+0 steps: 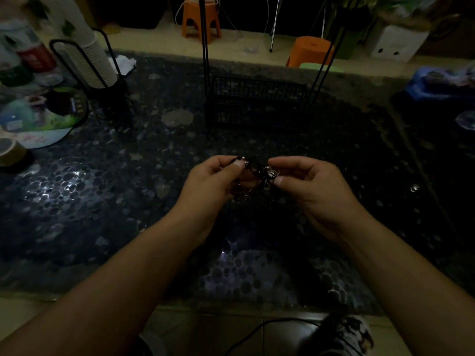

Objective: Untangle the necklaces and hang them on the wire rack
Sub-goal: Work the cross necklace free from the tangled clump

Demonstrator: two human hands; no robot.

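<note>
A tangle of dark beaded necklaces (253, 167) with a small silver clasp or pendant hangs between my two hands above the dark pebble-patterned table (102, 196). My left hand (218, 181) pinches a beaded strand between thumb and fingers. My right hand (305, 181) pinches the tangle beside the silver piece. Part of the tangle droops below my fingers and is hard to make out in the dim light. The black wire rack (257, 104) stands farther back at the table's middle, with two thin uprights rising from a mesh basket base.
At the left stand a black cup holder with stacked paper cups (84, 55), bottles, a round printed fan (43, 119) and a tape roll (10, 150). Blue plastic (437, 80) lies at the far right. Orange stools (201, 19) sit on the floor beyond.
</note>
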